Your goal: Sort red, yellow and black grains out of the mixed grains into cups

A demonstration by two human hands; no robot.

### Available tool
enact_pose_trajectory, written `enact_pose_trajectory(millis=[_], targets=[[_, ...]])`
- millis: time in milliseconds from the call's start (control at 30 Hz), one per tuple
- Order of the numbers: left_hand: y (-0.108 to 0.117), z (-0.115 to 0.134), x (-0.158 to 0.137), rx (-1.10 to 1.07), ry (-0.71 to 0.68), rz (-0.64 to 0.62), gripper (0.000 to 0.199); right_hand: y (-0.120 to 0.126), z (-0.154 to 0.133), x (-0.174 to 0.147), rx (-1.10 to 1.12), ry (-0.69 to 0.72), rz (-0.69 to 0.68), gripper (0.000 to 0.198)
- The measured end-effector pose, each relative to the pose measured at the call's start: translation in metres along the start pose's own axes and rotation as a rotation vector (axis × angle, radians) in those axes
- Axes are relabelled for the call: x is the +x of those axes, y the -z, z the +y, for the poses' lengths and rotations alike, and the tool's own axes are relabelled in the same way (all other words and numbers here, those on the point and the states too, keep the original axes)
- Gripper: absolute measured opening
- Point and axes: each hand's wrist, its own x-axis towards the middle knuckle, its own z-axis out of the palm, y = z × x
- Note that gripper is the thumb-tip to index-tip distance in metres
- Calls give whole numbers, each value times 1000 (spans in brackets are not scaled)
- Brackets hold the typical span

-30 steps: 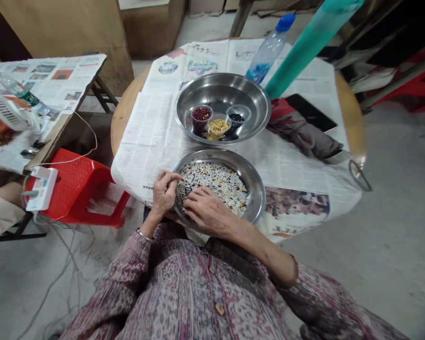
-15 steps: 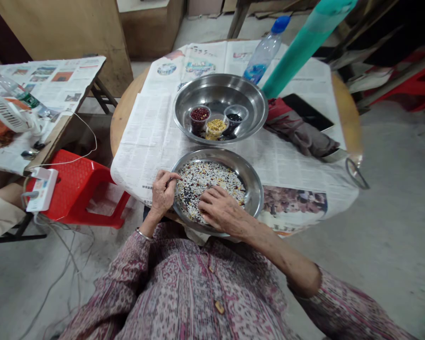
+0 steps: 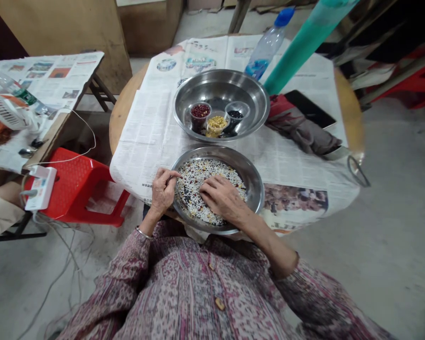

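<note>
— What are the hands doing with that dish?
— The left hand point(image 3: 163, 189) is at the near rim of a shallow, round, shiny steel basin point(image 3: 258, 193), thumb and forefinger drawn close together; whether they pinch anything, I cannot tell
— And the right hand point(image 3: 222, 196)?
— Apart from the left, inside the basin, fingers bent down into a loose, speckled layer of small white, black, yellow and dark red grains point(image 3: 208, 166); the fingertips are partly hidden, so I cannot tell if they grip any
— Beyond the hands?
— A second round, glossy steel basin point(image 3: 251, 92), just past the first. In it stand thin, clear plastic cups: a cup of dark red beans point(image 3: 200, 113), a cup of yellow kernels point(image 3: 217, 123) and a cup of black beans point(image 3: 236, 114)
— Farther out?
— Well past the right hand, a clear plastic bottle with a blue cap point(image 3: 267, 46) and beside it a long, smooth teal tube point(image 3: 301, 53); printed newspaper sheets point(image 3: 145, 125) lie under everything
— Counted?
— Two hands, two basins, three cups, one bottle, one tube
</note>
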Motion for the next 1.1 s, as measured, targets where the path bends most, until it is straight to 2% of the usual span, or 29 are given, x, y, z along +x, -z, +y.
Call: enact_pose_trajectory(millis=[500,800,1100], targets=[[-2,-1,0,8,2,8,24,-2,-2,-3,117,-72,26,18],[-3,0,-1,-24,-14,21,24,-4,-4,-5,120,-75,27,20],[-2,-2,0,31,0,-1,23,-3,-10,-8,125,-69,17,19]])
